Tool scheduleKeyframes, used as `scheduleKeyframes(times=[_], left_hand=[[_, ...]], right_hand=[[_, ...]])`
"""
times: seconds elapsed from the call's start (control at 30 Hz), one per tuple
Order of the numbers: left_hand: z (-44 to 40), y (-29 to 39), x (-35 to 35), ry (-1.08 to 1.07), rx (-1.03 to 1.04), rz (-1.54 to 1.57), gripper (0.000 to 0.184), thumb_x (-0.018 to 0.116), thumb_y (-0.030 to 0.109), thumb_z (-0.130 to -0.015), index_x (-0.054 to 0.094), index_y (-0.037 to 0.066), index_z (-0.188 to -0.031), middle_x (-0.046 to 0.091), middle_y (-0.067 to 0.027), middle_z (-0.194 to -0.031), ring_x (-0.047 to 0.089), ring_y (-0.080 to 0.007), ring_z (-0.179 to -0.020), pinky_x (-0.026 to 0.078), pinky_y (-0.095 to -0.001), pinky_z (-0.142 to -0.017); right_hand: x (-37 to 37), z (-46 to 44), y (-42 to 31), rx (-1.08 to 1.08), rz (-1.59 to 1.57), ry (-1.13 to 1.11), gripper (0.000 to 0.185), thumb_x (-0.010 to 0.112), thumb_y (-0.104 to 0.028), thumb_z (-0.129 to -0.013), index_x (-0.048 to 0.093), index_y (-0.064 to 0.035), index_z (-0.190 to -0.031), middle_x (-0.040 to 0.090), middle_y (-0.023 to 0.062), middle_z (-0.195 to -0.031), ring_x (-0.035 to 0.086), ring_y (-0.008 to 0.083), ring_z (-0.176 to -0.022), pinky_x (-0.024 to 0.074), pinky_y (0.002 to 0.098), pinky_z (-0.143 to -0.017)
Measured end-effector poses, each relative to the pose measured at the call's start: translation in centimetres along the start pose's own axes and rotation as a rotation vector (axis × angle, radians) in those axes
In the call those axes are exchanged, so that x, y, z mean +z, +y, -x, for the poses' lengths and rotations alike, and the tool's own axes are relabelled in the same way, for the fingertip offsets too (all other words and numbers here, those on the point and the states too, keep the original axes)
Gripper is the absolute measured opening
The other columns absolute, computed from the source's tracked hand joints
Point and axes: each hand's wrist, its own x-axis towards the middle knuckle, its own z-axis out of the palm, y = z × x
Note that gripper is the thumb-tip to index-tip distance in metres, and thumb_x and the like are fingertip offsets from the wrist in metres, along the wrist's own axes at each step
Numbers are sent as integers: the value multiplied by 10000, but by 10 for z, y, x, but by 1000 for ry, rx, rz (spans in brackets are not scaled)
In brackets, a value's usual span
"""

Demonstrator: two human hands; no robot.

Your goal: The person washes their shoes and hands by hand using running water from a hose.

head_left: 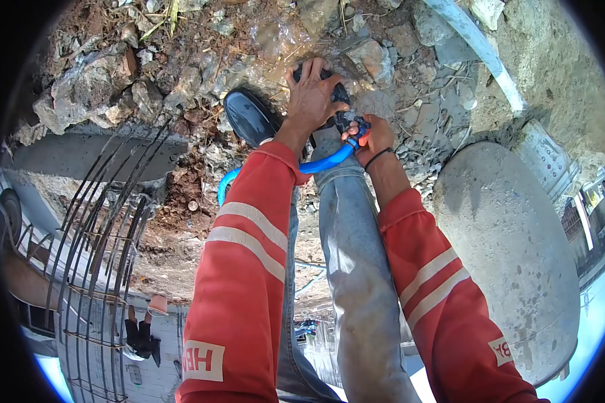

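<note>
My left hand (310,97) lies spread over the toe of a black shoe (341,91) on my right foot, fingers apart and pressed to its surface. Beside the ankle, my right hand (376,138) is closed round the end of a blue hose (333,160), where a red part (364,136) shows between the fingers. The hose bends leftward and passes behind my left sleeve. My other black shoe (249,117) looks shiny and wet on the ground to the left. The hose mouth is mostly hidden by my fingers.
Wet soil and rocks (91,84) lie ahead. A cage of steel rebar (97,262) stands left, a big rounded concrete slab (507,262) right. A pale pipe (480,47) lies at upper right. Another person (141,339) is in the background, lower left.
</note>
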Motion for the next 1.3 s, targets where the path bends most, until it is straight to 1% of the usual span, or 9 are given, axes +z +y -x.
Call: scheduleKeyframes(times=[0.1,0.27,0.47,0.5,0.63,0.9,1.0,1.13,1.3], left_hand=[[-23,-42,36,-66,22,226,449,813,329,-652,691,241,-1076,473,-26,-1175,410,-249,-1224,231,-541,-1030],[5,-10,6,73,0,8,519,822,303,-636,667,241,-1128,459,-16,-1237,378,-236,-1271,197,-589,-1066],[-18,-44,12,-228,-92,342,539,801,258,-653,653,247,-1171,429,-7,-1324,360,-238,-1298,234,-657,-1025],[-15,-64,50,-13,68,389,548,794,263,-661,643,244,-1188,417,-10,-1348,367,-269,-1286,284,-652,-974],[21,-15,10,177,-12,74,546,791,288,-668,629,246,-1188,420,-27,-1340,380,-329,-1258,325,-591,-922],[-2,-60,21,-62,73,318,603,838,293,-609,632,303,-1176,434,-55,-1293,411,-324,-1238,330,-540,-972],[6,-30,1,90,-33,153,647,859,306,-560,634,301,-1166,443,-65,-1264,421,-323,-1221,357,-561,-945],[0,-31,2,-73,-210,290,618,832,271,-579,625,285,-1161,437,-83,-1268,428,-340,-1202,372,-566,-941],[13,-40,30,260,-163,395,604,759,265,-662,558,224,-1230,423,-149,-1232,432,-364,-1182,349,-525,-966]], right_hand=[[-8,3,0,-17,-44,-76,105,466,-117,-913,426,-33,-960,518,122,-717,509,206,-576,494,469,-554],[-3,2,5,-31,-45,-241,102,474,-126,-911,441,-36,-946,521,114,-716,512,208,-580,495,466,-567],[-1,5,3,-21,-24,-201,107,477,-138,-912,452,-34,-918,522,116,-715,502,212,-555,503,470,-574],[0,4,4,-29,-33,-222,112,481,-139,-911,453,-31,-918,522,116,-716,499,211,-549,504,472,-573],[7,4,7,0,-15,-219,129,487,-150,-915,448,-28,-925,515,114,-717,493,205,-543,508,474,-572],[14,13,5,0,28,-200,160,492,-143,-922,409,-17,-977,496,118,-731,484,197,-545,499,447,-569],[15,4,7,74,43,-198,171,493,-144,-923,399,-18,-991,499,119,-740,481,195,-553,493,442,-567],[17,11,7,33,41,-185,172,504,-152,-922,407,-26,-988,511,111,-728,483,194,-555,491,438,-560],[31,23,5,-41,52,-215,160,526,-170,-917,449,-36,-957,523,96,-708,492,184,-548,493,420,-558]])
